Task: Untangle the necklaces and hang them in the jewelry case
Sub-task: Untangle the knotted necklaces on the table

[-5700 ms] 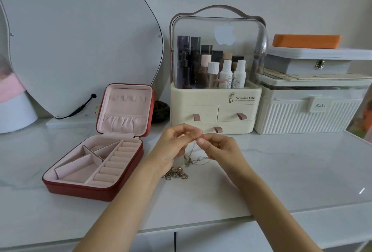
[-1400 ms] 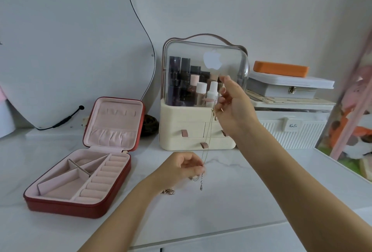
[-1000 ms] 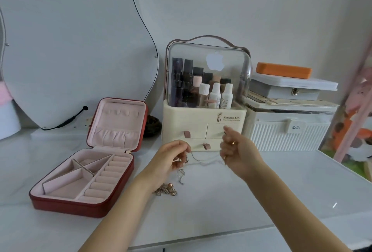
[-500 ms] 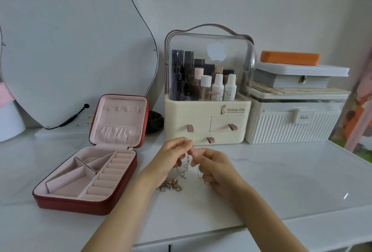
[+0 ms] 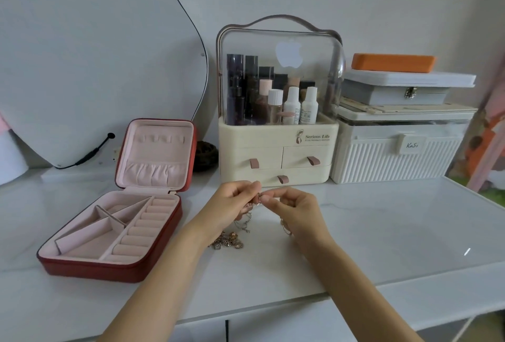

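My left hand (image 5: pixel 231 205) and my right hand (image 5: pixel 296 209) meet fingertip to fingertip over the white counter, both pinching a thin necklace chain (image 5: pixel 257 200). Part of the chain hangs down between them. A small heap of rose-gold jewelry (image 5: pixel 228 241) lies on the counter just under my left wrist. The red jewelry case (image 5: pixel 114 270) stands open at the left, its pink lid (image 5: pixel 157 155) upright with hooks and a gathered pocket, and no necklace hangs there.
A cream cosmetics organizer (image 5: pixel 276 155) with a clear dome stands right behind my hands. A white ribbed box (image 5: pixel 393 161) with stacked boxes sits at the right. A curved mirror (image 5: pixel 95 54) leans on the wall at the left. The counter's front edge (image 5: pixel 273 309) runs below my forearms.
My right hand came down from high in front of the organizer, where it held the chain stretched, and closed in on my left hand. Both hands now pinch the chain close together.
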